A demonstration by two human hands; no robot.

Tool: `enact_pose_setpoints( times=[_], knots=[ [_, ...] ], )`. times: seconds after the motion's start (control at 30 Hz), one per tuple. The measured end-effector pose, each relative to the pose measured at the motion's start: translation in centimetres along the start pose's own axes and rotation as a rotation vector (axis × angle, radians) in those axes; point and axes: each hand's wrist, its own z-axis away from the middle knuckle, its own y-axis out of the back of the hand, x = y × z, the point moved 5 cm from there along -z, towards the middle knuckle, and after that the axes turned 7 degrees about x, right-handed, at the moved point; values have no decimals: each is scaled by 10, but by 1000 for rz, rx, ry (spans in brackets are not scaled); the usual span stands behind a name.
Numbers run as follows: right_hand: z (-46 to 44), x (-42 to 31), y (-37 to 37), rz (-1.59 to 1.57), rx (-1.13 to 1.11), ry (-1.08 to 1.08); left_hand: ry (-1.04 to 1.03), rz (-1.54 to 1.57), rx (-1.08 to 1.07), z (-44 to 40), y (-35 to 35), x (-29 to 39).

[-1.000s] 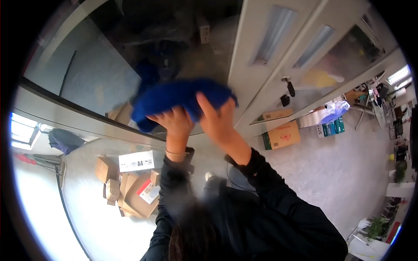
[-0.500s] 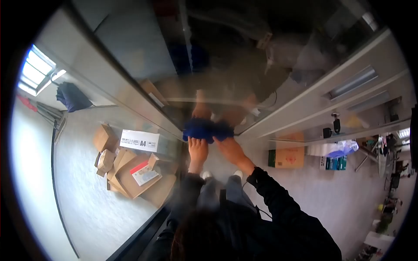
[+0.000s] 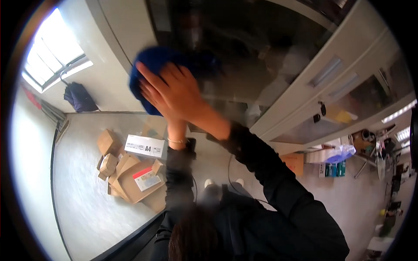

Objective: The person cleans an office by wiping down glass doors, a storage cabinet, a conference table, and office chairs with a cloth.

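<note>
A blue cloth (image 3: 148, 54) lies against the glass pane (image 3: 244, 48) of a tall light-framed cabinet, near the left frame. My right hand (image 3: 185, 93) crosses over my left, its fingers bent into the cloth and pressing it. Beneath it, my left hand (image 3: 169, 114) is partly hidden; the fingers that show press on the cloth too. A band circles my left wrist. The cloth's right end is blurred and dark against the glass.
Flattened cardboard boxes (image 3: 126, 174) and a white A4 paper box (image 3: 145, 145) lie on the floor at left. A dark umbrella (image 3: 80, 98) hangs below the window. Keys (image 3: 321, 108) hang from the cabinet door at right. An orange-brown box (image 3: 292, 164) stands beyond.
Both hands and the cloth have moved up and left across the pane, from its lower edge. My hands were side by side and now overlap. My view has shifted too.
</note>
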Motion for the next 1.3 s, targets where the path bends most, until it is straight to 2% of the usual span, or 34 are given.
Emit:
enact_pose_setpoints(
  times=[0.07,0.17,0.37,0.57,0.63,0.8,1.03,1.1,1.3],
  knots=[
    [-16,-6,-14,36,-54,-31,74,65,-113,15,1,-20],
    [11,-14,-30,142,-159,-15,172,139,-251,74,-2,-49],
    [170,-23,-31,59,-617,10,454,212,-492,229,-13,-90],
    [326,-12,9,34,-868,-137,749,274,-677,364,-40,-83],
    [351,0,28,55,-905,-245,825,293,-723,397,-53,-69],
    [387,38,110,96,-950,-297,951,344,-803,459,-91,-14],
    [424,105,256,-2,-956,-364,1015,438,-910,530,-152,91],
    [437,124,296,-24,-1039,-470,1015,468,-947,544,-169,121],
    [463,167,413,199,-835,-520,990,617,-1100,577,-213,215]
  ],
)
